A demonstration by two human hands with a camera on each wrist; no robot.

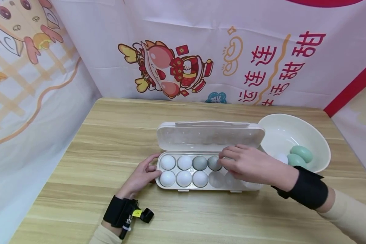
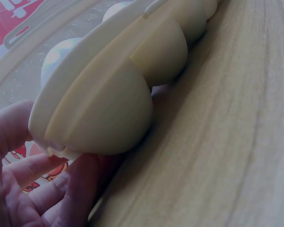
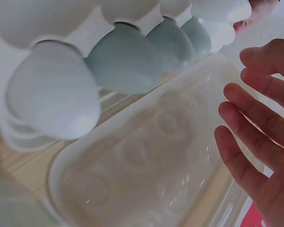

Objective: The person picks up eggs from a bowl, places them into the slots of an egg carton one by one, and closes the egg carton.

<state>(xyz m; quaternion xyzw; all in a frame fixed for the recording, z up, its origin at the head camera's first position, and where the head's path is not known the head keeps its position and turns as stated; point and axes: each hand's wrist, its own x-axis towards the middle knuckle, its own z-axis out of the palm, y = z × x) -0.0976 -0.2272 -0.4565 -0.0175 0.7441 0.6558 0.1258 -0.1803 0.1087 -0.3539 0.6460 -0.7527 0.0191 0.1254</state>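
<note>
One greyish egg (image 1: 213, 163) beside right hand (image 1: 251, 165), contact unclear

The egg box (image 2: 113, 104) looks like moulded plastic, its rounded cups smooth with a soft satin finish. Its lid (image 1: 210, 138) appears to be thin translucent plastic, shiny, with small bright glints. The white eggs (image 1: 168, 162) and pale green eggs (image 1: 302, 153) have smooth shells, mostly matt with a faint sheen. The bowl (image 1: 282, 130) is smooth and glossy; whether plastic or ceramic cannot be told. The tabletop (image 1: 125, 125) shows wood grain under a smooth, low-sheen surface. Printed cloth (image 1: 177, 30) hangs matt and lightly creased; the black wristband (image 1: 311, 189) looks like matt fabric.
</note>
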